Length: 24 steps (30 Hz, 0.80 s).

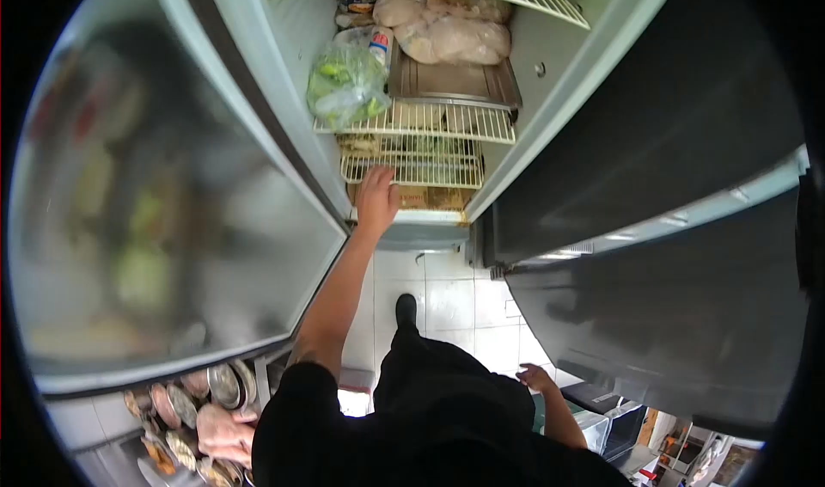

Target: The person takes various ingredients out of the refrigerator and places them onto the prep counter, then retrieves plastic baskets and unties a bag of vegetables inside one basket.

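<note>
My left hand reaches into an open refrigerator. Its fingertips are at the front edge of the low wire shelf, fingers stretched out; whether they touch the wire I cannot tell. Behind the hand, a printed cardboard box sits low in the cabinet. My right hand hangs beside my right hip with its fingers loosely apart and holds nothing. Higher up, a clear bag of green vegetables lies on the middle wire shelf, beside a metal tray and bagged raw poultry.
The glass refrigerator door stands swung out to my left. Dark appliance panels rise on my right. At the lower left are several dishes and raw poultry. White tiles cover the floor under my dark boot.
</note>
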Available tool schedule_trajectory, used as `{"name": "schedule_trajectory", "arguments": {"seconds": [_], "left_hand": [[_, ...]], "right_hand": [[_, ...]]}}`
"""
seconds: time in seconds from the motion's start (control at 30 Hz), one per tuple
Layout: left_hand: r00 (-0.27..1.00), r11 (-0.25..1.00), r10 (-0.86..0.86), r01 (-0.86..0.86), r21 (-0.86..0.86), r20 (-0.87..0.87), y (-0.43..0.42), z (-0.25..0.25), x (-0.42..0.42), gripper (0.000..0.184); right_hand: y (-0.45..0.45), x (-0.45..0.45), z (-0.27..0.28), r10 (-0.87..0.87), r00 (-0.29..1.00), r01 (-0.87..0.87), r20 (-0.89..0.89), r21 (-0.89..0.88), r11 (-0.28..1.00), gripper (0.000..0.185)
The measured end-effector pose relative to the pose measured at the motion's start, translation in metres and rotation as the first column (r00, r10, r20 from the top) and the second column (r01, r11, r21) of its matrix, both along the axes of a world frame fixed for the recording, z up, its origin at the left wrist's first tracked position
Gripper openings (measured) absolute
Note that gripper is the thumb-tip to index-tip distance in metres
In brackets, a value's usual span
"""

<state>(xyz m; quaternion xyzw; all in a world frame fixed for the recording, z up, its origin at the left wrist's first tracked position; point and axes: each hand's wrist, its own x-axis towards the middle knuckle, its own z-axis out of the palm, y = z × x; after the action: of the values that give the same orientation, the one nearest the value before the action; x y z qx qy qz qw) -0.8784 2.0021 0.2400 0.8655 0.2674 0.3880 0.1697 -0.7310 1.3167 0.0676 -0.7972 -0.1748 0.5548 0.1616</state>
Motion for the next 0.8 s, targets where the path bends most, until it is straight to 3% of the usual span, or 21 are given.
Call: {"name": "schedule_trajectory", "arguments": {"seconds": [0.03, 0.07, 0.1, 0.13, 0.17, 0.2, 0.3, 0.33, 0.37, 0.4, 0.47, 0.5, 0.53, 0.57, 0.63, 0.67, 0.7, 0.77, 0.8], "left_hand": [[1.0, 0.999, 0.029, -0.03, 0.044, 0.011, 0.041, 0.01, 0.03, 0.04], [0.975, 0.987, 0.125, -0.141, -0.077, -0.183, 0.074, 0.022, 0.058, 0.04], [0.954, 0.976, 0.219, -0.209, 0.069, -0.207, 0.112, -0.001, 0.078, 0.041], [0.922, 0.969, 0.179, -0.225, -0.1, -0.344, 0.156, -0.005, 0.093, 0.039], [0.876, 0.932, 0.108, -0.254, -0.26, -0.47, 0.186, -0.011, 0.107, 0.038], [0.832, 0.922, 0.085, -0.274, -0.274, -0.548, 0.218, -0.02, 0.116, 0.038], [0.726, 0.923, 0.086, -0.315, -0.22, -0.682, 0.281, -0.047, 0.124, 0.037], [0.7, 0.925, 0.092, -0.323, -0.199, -0.708, 0.294, -0.056, 0.127, 0.036], [0.686, 0.927, 0.102, -0.329, -0.181, -0.721, 0.301, -0.064, 0.128, 0.036], [0.672, 0.929, 0.117, -0.334, -0.159, -0.731, 0.303, -0.074, 0.132, 0.036], [0.663, 0.936, 0.15, -0.334, -0.111, -0.734, 0.302, -0.084, 0.137, 0.035], [0.664, 0.94, 0.168, -0.33, -0.084, -0.729, 0.299, -0.089, 0.138, 0.035], [0.669, 0.945, 0.187, -0.322, -0.054, -0.719, 0.294, -0.09, 0.141, 0.034], [0.679, 0.951, 0.208, -0.309, -0.017, -0.704, 0.288, -0.09, 0.141, 0.034], [0.711, 0.96, 0.269, -0.25, 0.123, -0.65, 0.271, -0.091, 0.136, 0.033], [0.732, 0.943, 0.326, -0.204, 0.263, -0.599, 0.255, -0.094, 0.13, 0.033], [0.745, 0.886, 0.401, -0.167, 0.433, -0.533, 0.235, -0.1, 0.121, 0.033], [0.824, 0.787, 0.487, -0.269, 0.555, -0.291, 0.182, -0.121, 0.098, 0.032], [0.919, 0.895, 0.391, -0.391, 0.213, 0.042, 0.162, -0.132, 0.094, 0.03]], "right_hand": [[0.014, -0.007, 0.025, -0.124, 0.992, 0.125, -0.025, 0.056, 0.99, 0.058], [0.03, -0.016, 0.055, -0.226, 0.974, 0.225, 0.013, 0.079, 0.971, 0.055], [0.043, -0.021, 0.073, -0.328, 0.944, 0.322, 0.047, 0.105, 0.941, 0.052], [0.042, -0.024, 0.075, -0.345, 0.937, 0.338, 0.06, 0.095, 0.936, 0.052], [0.018, -0.027, 0.062, -0.32, 0.937, 0.278, 0.143, 0.252, 0.927, 0.048], [-0.01, -0.034, 0.05, -0.304, 0.925, 0.197, 0.229, 0.395, 0.897, 0.043], [-0.082, -0.066, 0.034, -0.205, 0.94, 0.138, 0.272, 0.246, 0.959, 0.048], [-0.066, -0.079, 0.058, -0.215, 0.936, 0.15, 0.28, 0.236, 0.96, 0.048], [-0.046, -0.102, 0.093, -0.459, 0.867, 0.454, 0.194, 0.073, 0.888, 0.043], [-0.025, -0.114, 0.122, -0.679, 0.719, 0.695, 0.152, -0.11, 0.711, 0.039], [-0.063, -0.137, 0.099, -0.693, 0.715, 0.699, 0.092, -0.118, 0.705, 0.041], [-0.086, -0.149, 0.093, -0.697, 0.717, 0.694, 0.019, -0.115, 0.711, 0.044], [-0.076, -0.157, 0.108, -0.77, 0.626, 0.774, -0.122, -0.025, 0.633, 0.044], [-0.064, -0.158, 0.119, -0.769, 0.625, 0.772, -0.132, -0.039, 0.634, 0.044], [-0.003, -0.138, 0.159, -0.477, 0.876, 0.481, 0.073, -0.194, 0.855, 0.044], [0.007, -0.135, 0.168, -0.28, 0.948, 0.313, 0.149, -0.287, 0.906, 0.044], [-0.006, -0.133, 0.148, -0.323, 0.934, 0.352, 0.153, -0.237, 0.906, 0.042], [-0.062, -0.124, 0.063, -0.572, 0.816, 0.572, 0.082, 0.025, 0.82, 0.039], [-0.076, -0.113, 0.026, -0.627, 0.779, 0.619, 0.029, 0.128, 0.775, 0.038]]}}
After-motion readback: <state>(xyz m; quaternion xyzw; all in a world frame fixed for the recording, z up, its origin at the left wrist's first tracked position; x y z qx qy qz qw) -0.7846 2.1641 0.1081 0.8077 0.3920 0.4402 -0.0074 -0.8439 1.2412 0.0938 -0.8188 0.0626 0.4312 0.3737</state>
